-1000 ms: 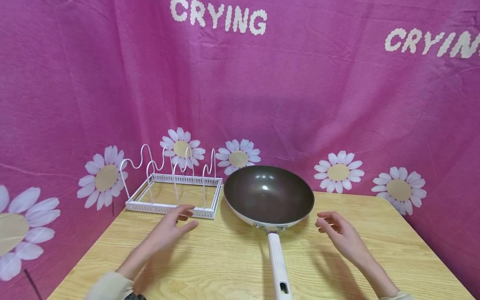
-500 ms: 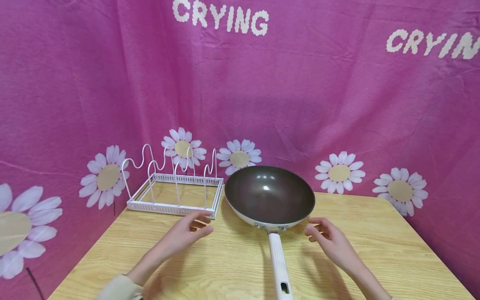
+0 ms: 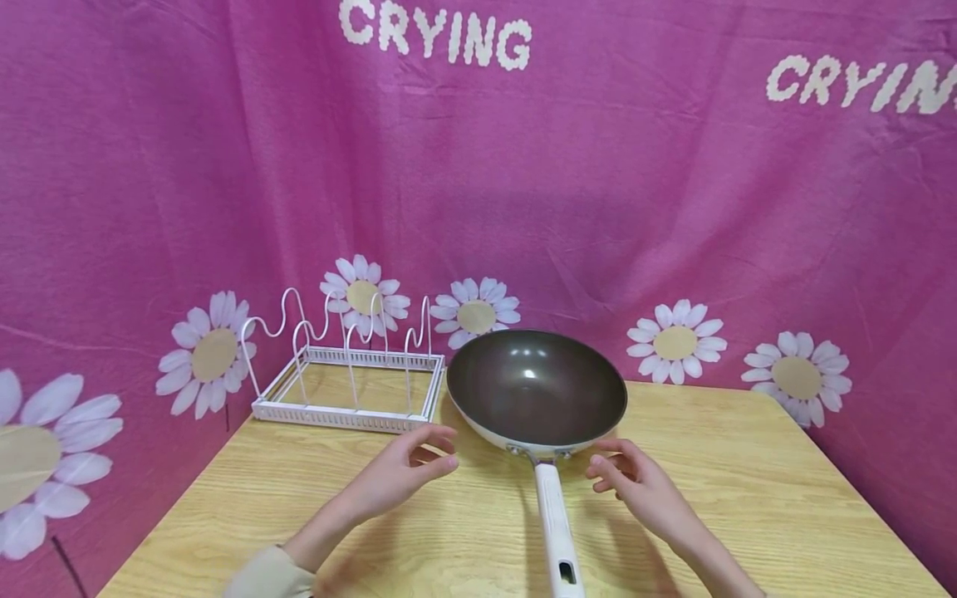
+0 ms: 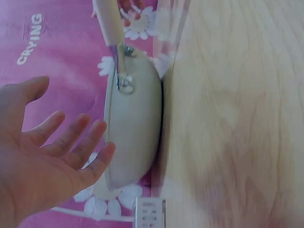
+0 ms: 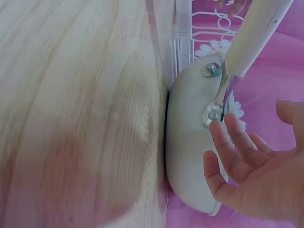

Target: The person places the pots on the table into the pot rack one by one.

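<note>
A wok (image 3: pixel 534 390) with a dark inside and a white outside rests on the table, its white handle (image 3: pixel 555 523) pointing toward me. To the left of the handle is my left hand (image 3: pixel 399 477), holding nothing, fingers loosely bent near the wok's lower left side. My right hand (image 3: pixel 635 486) hovers at the lower right of the wok, also holding nothing. In the right wrist view its fingertips overlap the wok's white wall (image 5: pixel 190 137) beside a handle rivet. The left wrist view has the left fingers (image 4: pixel 95 166) spread in front of the wok's side.
A white wire pan rack (image 3: pixel 321 414) with several curved dividers stands on the table left of the wok. The wooden table (image 3: pixel 748 465) has its right edge near the cloth. Behind everything hangs a magenta cloth (image 3: pixel 583 166) with daisies and lettering.
Both hands have moved inward toward the wok's handle, the left one rightward and the right one leftward. The wok and the rack have stayed put.
</note>
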`<state>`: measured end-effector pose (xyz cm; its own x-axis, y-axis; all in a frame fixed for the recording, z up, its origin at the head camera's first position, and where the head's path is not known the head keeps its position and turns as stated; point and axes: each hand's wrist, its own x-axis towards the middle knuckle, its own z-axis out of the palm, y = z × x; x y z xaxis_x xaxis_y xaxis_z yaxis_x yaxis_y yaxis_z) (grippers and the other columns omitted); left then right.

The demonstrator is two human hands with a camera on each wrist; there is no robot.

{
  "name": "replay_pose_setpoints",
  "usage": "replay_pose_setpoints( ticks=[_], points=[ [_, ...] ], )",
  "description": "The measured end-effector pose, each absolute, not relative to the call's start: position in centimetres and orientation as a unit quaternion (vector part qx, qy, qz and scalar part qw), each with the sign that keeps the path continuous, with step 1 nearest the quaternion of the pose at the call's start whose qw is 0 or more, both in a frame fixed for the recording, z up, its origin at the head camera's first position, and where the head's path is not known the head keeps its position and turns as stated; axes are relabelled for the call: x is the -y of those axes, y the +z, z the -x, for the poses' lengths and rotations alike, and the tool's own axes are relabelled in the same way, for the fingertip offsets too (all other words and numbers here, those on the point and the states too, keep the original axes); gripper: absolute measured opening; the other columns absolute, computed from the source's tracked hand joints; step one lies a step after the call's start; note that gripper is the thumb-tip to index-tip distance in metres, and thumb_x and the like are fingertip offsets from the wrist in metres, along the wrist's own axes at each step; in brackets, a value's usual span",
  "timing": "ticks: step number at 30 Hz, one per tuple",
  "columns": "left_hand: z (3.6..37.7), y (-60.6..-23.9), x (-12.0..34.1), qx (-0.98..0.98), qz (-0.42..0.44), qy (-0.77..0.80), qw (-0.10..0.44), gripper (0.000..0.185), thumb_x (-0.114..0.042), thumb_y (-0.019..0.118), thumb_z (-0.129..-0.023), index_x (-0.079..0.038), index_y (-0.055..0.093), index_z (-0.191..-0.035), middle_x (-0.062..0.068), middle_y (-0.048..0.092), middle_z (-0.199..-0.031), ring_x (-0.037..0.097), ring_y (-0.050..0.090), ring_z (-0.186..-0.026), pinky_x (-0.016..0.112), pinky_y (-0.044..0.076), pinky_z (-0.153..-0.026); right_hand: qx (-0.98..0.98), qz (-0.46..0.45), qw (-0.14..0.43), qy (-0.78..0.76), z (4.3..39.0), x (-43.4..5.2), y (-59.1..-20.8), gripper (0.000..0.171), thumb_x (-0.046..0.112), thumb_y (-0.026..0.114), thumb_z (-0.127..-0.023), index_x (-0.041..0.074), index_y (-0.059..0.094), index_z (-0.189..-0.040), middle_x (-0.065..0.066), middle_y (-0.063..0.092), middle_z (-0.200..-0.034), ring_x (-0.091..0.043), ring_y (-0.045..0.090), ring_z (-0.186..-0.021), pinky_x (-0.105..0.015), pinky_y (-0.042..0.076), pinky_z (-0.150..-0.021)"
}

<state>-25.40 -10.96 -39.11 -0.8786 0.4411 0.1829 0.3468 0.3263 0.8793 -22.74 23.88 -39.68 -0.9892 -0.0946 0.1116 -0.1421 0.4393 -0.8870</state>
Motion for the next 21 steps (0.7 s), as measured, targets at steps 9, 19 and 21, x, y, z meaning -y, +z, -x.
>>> replay_pose_setpoints(
  ticks=[9, 19, 21],
  points=[
    [24.1, -39.6, 8.6, -0.778, -0.270, 0.559, 0.097, 0.040, -0.028, 0.064, -0.096, -0.008, 0.058, -0.131, 0.012, 0.064, -0.119, 0.016, 0.064, -0.099, 0.027, 0.053, -0.087, 0.835, -0.085, -0.008, 0.544, 22.7, -22.8, -39.9, 0.045, 0.025, 0.057, -0.100, 0.000, 0.046, -0.136, -0.020, 0.070, -0.110, -0.021, 0.070, -0.090, -0.029, 0.054, -0.071],
    [22.7, -40.2, 6.2, -0.718, -0.269, 0.620, 0.169, 0.040, -0.024, 0.061, -0.098, -0.004, 0.054, -0.133, 0.009, 0.063, -0.113, 0.019, 0.067, -0.097, 0.032, 0.055, -0.085, 0.828, -0.104, -0.031, 0.550, 22.7, -21.7, -40.2, 0.048, 0.026, 0.056, -0.101, 0.000, 0.042, -0.139, -0.023, 0.067, -0.116, -0.023, 0.069, -0.092, -0.030, 0.054, -0.071],
    [22.5, -40.3, 5.9, -0.713, -0.271, 0.623, 0.172, 0.040, -0.024, 0.061, -0.098, -0.004, 0.055, -0.132, 0.009, 0.064, -0.111, 0.017, 0.067, -0.095, 0.032, 0.055, -0.084, 0.829, -0.101, -0.028, 0.550, 22.7, -21.4, -40.3, 0.049, 0.026, 0.057, -0.100, 0.000, 0.043, -0.139, -0.021, 0.066, -0.116, -0.024, 0.068, -0.092, -0.030, 0.054, -0.070]
  ],
)
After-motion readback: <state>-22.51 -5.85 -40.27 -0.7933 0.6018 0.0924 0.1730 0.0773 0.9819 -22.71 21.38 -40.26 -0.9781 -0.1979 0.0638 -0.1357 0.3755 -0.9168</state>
